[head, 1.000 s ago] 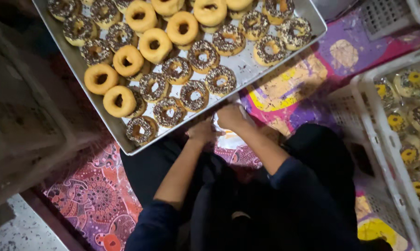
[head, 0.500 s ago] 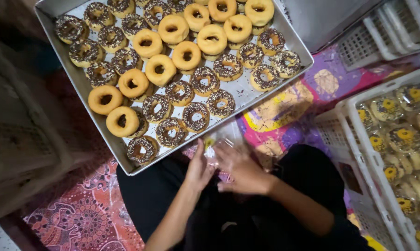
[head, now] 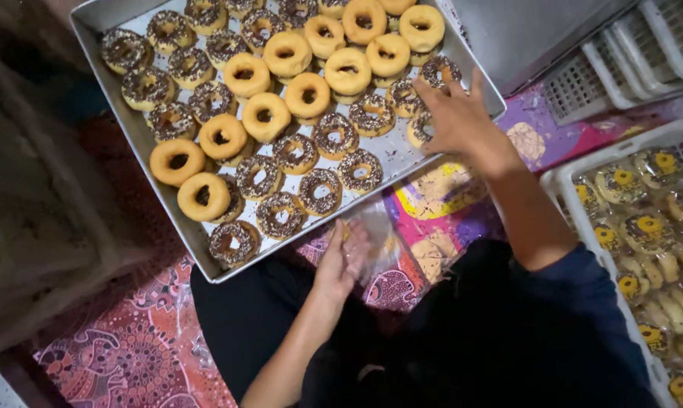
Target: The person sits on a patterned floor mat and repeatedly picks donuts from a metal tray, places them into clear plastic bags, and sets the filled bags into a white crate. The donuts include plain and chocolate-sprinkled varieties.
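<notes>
Tray (head: 133, 136) of doughnuts runs lengthwise diagonally, right hand (head: 456, 115) over its corner.

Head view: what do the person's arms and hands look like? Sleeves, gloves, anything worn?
Both hands are bare: no gloves, rings or watch visible on the left hand or right hand. The forearms are uncovered. A dark navy sleeve is pushed up on the right arm; the left arm's sleeve is out of view.

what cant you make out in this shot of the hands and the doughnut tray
Head view only:
- The sprinkle-topped doughnut under the right hand: mostly covered, so contact is unclear.
- The thin clear plastic bag at the left hand: see-through and blurred, contents unreadable.
- The large metal baking tray: far end cut by the top edge.
- The white plastic crate of wrapped pastries: cut by the right edge.
</notes>
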